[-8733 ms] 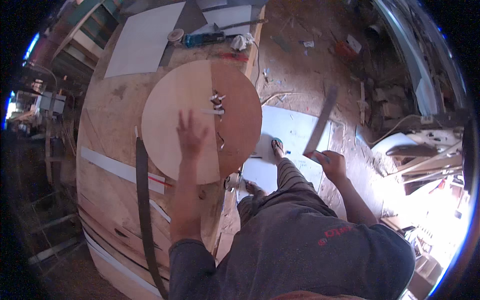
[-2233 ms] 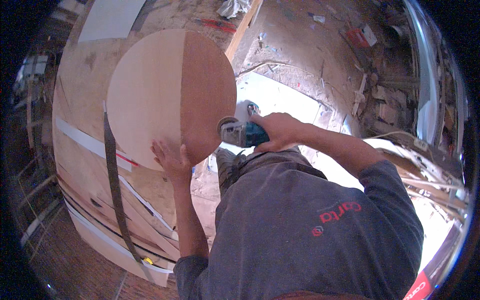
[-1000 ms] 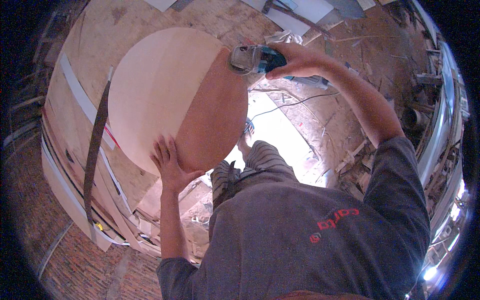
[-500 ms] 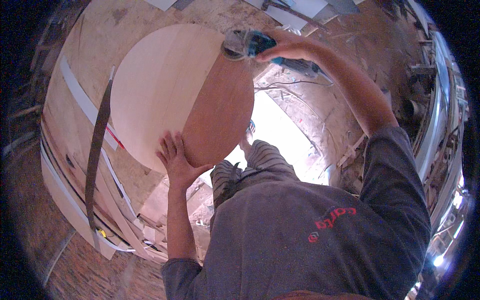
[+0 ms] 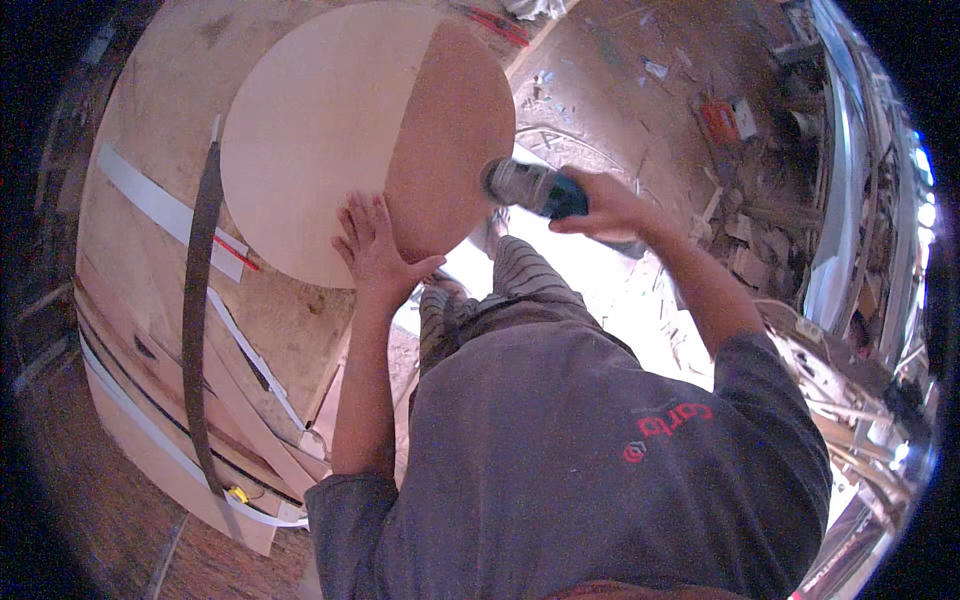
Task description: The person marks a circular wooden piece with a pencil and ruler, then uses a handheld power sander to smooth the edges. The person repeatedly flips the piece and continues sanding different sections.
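A round wooden board [image 5: 310, 140], pale on its left part and reddish brown on its right, lies on a workbench. My left hand [image 5: 372, 245] rests on the board's near side, fingers spread and thumb reaching toward the rim. At the right rim, my right hand [image 5: 605, 205] is wrapped round a trim router [image 5: 530, 188] with a dark teal body. The router lies sideways in the picture, its base end against or just over the board's edge. My palm and fingers partly hide its body.
Left of the board, a long dark strip [image 5: 200, 310] and a white strip [image 5: 160, 205] lie on the bench [image 5: 165, 110]. A red pencil-like stick [image 5: 237, 253] is beside them. Offcuts and an orange-red object [image 5: 718, 122] litter the floor at right.
My right hand has brought the router from the board's far right edge toward me along the right rim. The view has shifted, while my left hand stays on the near side.
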A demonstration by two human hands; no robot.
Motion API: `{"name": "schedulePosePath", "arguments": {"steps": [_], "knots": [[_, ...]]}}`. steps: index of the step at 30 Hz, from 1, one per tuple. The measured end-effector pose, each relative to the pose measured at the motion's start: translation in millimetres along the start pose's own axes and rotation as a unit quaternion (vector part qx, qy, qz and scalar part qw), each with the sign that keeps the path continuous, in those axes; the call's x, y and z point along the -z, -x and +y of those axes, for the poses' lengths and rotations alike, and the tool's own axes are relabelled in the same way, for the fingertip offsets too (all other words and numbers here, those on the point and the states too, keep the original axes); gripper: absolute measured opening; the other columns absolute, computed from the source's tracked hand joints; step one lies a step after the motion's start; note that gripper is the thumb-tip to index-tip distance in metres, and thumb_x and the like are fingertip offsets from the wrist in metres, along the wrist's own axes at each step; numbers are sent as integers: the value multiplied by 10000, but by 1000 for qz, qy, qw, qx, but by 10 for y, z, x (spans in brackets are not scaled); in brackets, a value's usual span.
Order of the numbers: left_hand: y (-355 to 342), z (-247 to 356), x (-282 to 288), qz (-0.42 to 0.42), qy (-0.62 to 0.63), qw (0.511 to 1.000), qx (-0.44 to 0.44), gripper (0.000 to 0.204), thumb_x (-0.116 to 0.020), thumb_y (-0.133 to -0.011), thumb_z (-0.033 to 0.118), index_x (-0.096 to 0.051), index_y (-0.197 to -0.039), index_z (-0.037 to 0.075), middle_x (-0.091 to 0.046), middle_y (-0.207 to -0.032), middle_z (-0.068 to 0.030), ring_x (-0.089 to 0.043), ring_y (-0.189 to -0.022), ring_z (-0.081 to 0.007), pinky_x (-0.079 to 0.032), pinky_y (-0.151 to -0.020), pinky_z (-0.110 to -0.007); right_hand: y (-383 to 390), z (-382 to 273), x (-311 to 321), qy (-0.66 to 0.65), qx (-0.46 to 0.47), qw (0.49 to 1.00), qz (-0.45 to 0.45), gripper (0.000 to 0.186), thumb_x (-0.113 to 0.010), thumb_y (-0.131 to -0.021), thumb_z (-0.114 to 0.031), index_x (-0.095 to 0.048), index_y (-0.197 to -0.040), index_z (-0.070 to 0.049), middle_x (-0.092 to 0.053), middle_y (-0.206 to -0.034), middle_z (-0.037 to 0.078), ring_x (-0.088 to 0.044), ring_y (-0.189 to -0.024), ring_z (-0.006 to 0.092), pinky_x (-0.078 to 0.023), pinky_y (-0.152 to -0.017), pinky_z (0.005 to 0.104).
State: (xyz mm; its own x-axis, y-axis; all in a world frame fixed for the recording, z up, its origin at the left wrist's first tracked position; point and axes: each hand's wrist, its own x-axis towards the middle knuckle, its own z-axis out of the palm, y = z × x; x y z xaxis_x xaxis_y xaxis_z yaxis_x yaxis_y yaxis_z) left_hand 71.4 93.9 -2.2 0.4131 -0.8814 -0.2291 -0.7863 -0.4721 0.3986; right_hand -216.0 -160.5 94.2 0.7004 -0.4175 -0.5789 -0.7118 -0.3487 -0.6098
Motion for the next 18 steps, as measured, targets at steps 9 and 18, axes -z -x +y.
{"name": "schedulePosePath", "arguments": {"steps": [9, 18], "knots": [[261, -1069, 345, 113, -41, 992, 28, 1072, -867, -785, 463, -353, -1653, 102, -224, -1718, -274, -200, -1590, -488, -181, -1253, -685, 224, -870, -888, 87, 47, 994, -56, 852, -815, -773, -597, -563, -1382, -57, -739, -1090, 265, -713, -1041, 470, -539, -936, 526], [422, -631, 177, 202, -1, 973, 114, 989, -826, -840, 455, -390, -1617, 23, -222, -1719, -273, -206, -1592, -473, -191, -1258, -669, -166, -109, 162, 7, 47, 995, 89, 763, -873, -776, -506, -627, -1289, 1, -748, -992, 187, -733, -928, 318, -551, -855, 424]]}}
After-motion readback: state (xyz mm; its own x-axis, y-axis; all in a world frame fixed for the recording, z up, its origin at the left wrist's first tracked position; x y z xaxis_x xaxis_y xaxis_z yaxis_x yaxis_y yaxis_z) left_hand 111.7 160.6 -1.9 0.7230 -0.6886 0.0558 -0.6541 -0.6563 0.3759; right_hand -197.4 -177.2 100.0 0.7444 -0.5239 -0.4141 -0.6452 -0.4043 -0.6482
